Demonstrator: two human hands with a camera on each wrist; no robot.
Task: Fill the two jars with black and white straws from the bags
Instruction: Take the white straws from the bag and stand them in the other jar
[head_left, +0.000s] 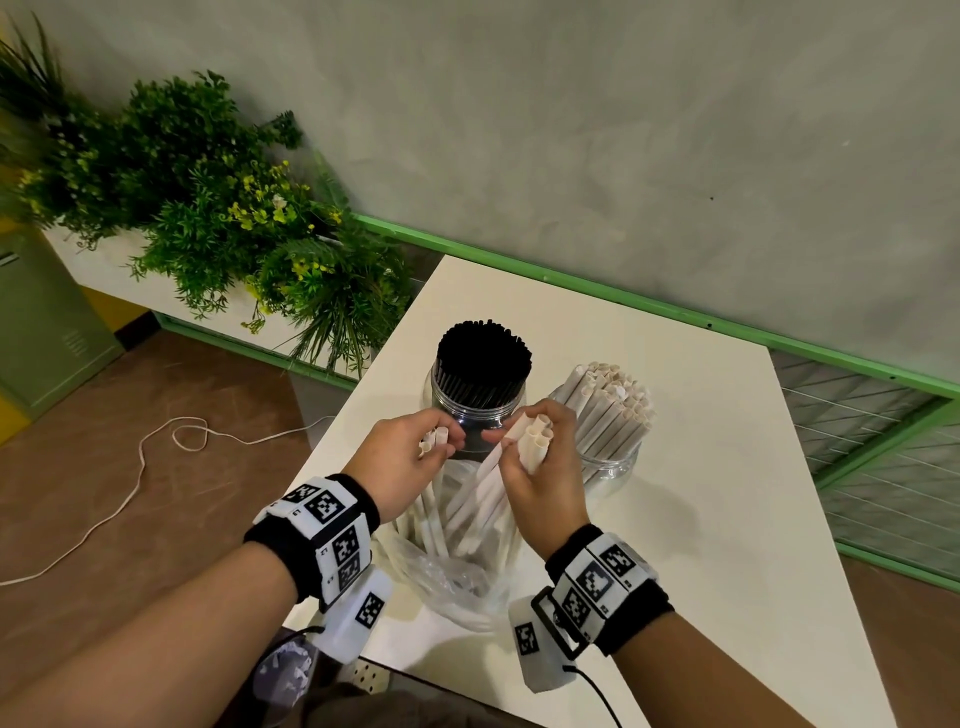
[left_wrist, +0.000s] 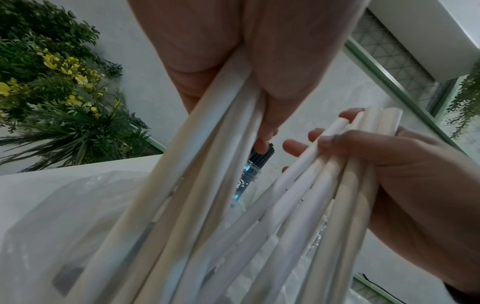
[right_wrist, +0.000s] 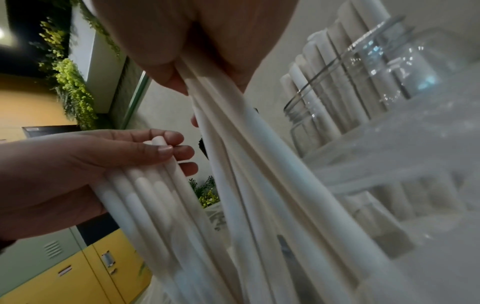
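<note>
Nearest the camera, at the lower centre of the head view, a clear plastic bag (head_left: 457, 587) lies crumpled on the white surface (head_left: 727, 467), its mouth open upward so the white straws (head_left: 483, 499) inside can be drawn out by their ends. Just above it the two hands work side by side. The left hand (head_left: 400, 457) has its fingers (right_wrist: 166, 152) curled round a small bunch of those straws, thumb pressed across them, while the right hand (head_left: 545, 462) grips a fuller bunch of them with their open ends showing at its top — probably gathering a handful before lifting it clear. Both bunches still have their lower ends down in the bag. Beyond the hands, mid-frame, stand the two jars: the left jar (head_left: 478, 410) is packed with black straws (head_left: 483, 353) standing upright, and the right jar (head_left: 608, 457), just beside it, holds white straws leaning outward — it looks nearly full. At upper left, well apart, green plants (head_left: 208, 197) sit against the grey wall (head_left: 623, 130).
</note>
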